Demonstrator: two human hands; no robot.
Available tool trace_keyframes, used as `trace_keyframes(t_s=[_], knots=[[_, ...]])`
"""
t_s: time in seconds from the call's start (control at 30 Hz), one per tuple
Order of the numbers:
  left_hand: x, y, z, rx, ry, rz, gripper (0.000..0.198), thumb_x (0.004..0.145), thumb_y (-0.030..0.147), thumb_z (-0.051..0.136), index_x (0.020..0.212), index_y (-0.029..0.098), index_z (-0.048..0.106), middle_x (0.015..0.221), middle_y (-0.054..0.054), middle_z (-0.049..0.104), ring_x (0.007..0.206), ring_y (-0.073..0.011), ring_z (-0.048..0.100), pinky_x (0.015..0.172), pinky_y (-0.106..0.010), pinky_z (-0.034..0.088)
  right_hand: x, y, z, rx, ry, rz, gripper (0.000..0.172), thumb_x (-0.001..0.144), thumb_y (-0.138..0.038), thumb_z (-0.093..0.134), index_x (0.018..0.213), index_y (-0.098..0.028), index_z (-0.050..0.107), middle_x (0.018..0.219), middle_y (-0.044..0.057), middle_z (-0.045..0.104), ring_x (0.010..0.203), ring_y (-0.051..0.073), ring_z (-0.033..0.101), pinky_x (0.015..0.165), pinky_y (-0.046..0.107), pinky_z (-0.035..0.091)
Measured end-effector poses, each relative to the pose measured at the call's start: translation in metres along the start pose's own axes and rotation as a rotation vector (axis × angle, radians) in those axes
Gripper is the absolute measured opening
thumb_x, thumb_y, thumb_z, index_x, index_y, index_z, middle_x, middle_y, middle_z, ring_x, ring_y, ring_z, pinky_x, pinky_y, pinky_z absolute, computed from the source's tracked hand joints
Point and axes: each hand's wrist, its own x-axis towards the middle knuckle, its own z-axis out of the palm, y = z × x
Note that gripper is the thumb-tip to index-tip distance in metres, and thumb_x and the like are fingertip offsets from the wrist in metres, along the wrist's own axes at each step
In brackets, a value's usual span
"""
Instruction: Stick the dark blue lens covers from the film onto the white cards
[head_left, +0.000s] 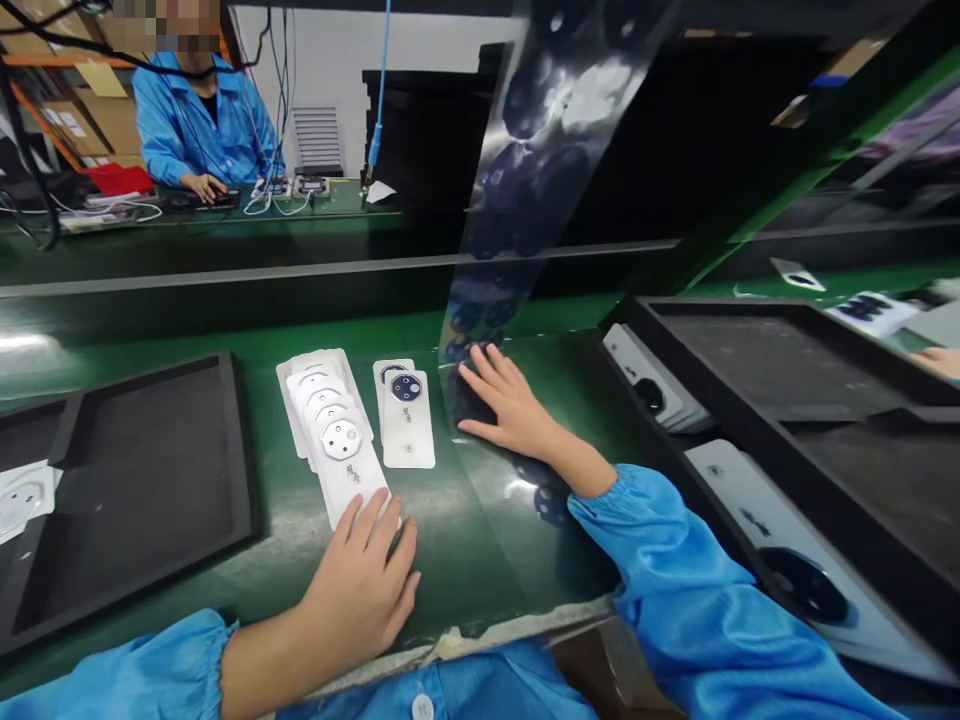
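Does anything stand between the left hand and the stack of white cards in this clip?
Nothing visible does: the left hand lies directly on the lowest of the overlapping white cards, which sit on the green work surface.

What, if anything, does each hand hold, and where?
Neither visibly grips: the left hand rests on the lower end of the top white card; the right hand lies flat on the clear printed film.

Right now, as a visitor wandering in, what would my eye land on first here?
Probably the long glossy film strip printed with dark circles, rising from the green bench under the right hand. Just left of it, the left hand touches the end of a fanned row of white cards.
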Motion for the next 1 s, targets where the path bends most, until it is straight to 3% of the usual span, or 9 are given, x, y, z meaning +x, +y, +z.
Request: trace_keyframes(t_s=[0.07, 0.17, 0.27, 0.33, 0.5, 0.73, 1.0], knots=[[0.000, 0.000, 0.001, -0.013, 0.005, -0.004, 0.040, 0.100, 0.037, 0.049, 0.125, 0.011, 0.067, 0.133, -0.020, 0.064, 0.128, -0.0387, 0.055, 0.107, -0.054, 0.042, 0.001, -0.002, 0.006, -0.050, -0.112, 0.007, 0.084, 0.098, -0.053, 0.059, 0.165, -0.018, 0.023, 0.171, 0.014, 0.019, 0.160, 0.034, 0.008, 0.125, 0.059, 0.022], [0.000, -0.001, 0.002, -0.025, 0.013, -0.004, 0.040, 0.100, 0.037, 0.048, 0.124, 0.011, 0.068, 0.133, -0.020, 0.063, 0.128, -0.0386, 0.054, 0.107, -0.054, 0.042, 0.006, -0.006, 0.010, -0.019, -0.177, 0.079, 0.081, 0.101, -0.054, 0.053, 0.166, -0.023, 0.018, 0.165, 0.013, 0.036, 0.155, 0.033, 0.028, 0.124, 0.062, 0.022], [0.000, 0.000, 0.001, -0.030, 0.011, -0.006, 0.040, 0.100, 0.037, 0.048, 0.124, 0.011, 0.067, 0.133, -0.019, 0.063, 0.129, -0.0381, 0.054, 0.108, -0.054, 0.041, 0.009, -0.009, 0.012, 0.006, -0.170, 0.154, 0.066, 0.103, -0.054, 0.051, 0.160, -0.025, 0.035, 0.148, 0.014, 0.059, 0.140, 0.033, 0.051, 0.121, 0.069, 0.017], [0.001, 0.000, 0.000, -0.031, 0.005, -0.009, 0.040, 0.101, 0.037, 0.048, 0.125, 0.011, 0.067, 0.133, -0.019, 0.064, 0.129, -0.0377, 0.054, 0.108, -0.054, 0.041, 0.008, -0.010, 0.011, 0.005, -0.140, 0.161, 0.056, 0.103, -0.052, 0.052, 0.151, -0.024, 0.050, 0.138, 0.014, 0.066, 0.130, 0.032, 0.058, 0.120, 0.069, 0.015], [0.001, 0.000, -0.002, -0.034, -0.011, -0.009, 0.041, 0.101, 0.037, 0.047, 0.126, 0.011, 0.066, 0.134, -0.019, 0.063, 0.129, -0.0383, 0.054, 0.108, -0.055, 0.041, 0.006, -0.015, 0.005, 0.004, -0.116, 0.124, 0.035, 0.105, -0.046, 0.052, 0.127, -0.025, 0.069, 0.129, 0.012, 0.070, 0.124, 0.032, 0.060, 0.117, 0.071, 0.010], [0.002, 0.000, -0.004, -0.033, -0.019, -0.012, 0.041, 0.101, 0.037, 0.048, 0.126, 0.011, 0.066, 0.134, -0.018, 0.063, 0.128, -0.0380, 0.054, 0.109, -0.055, 0.039, 0.005, -0.016, -0.004, 0.024, -0.097, 0.143, 0.034, 0.103, -0.043, 0.054, 0.124, -0.021, 0.067, 0.118, 0.011, 0.073, 0.114, 0.031, 0.066, 0.117, 0.066, 0.017], [0.001, 0.001, -0.001, -0.038, -0.027, -0.007, 0.042, 0.101, 0.038, 0.048, 0.128, 0.010, 0.065, 0.134, -0.019, 0.063, 0.128, -0.0391, 0.053, 0.108, -0.055, 0.040, 0.006, -0.017, -0.007, 0.043, -0.106, 0.143, 0.019, 0.100, -0.036, 0.055, 0.109, -0.021, 0.062, 0.108, 0.009, 0.074, 0.103, 0.029, 0.070, 0.119, 0.064, 0.025]])
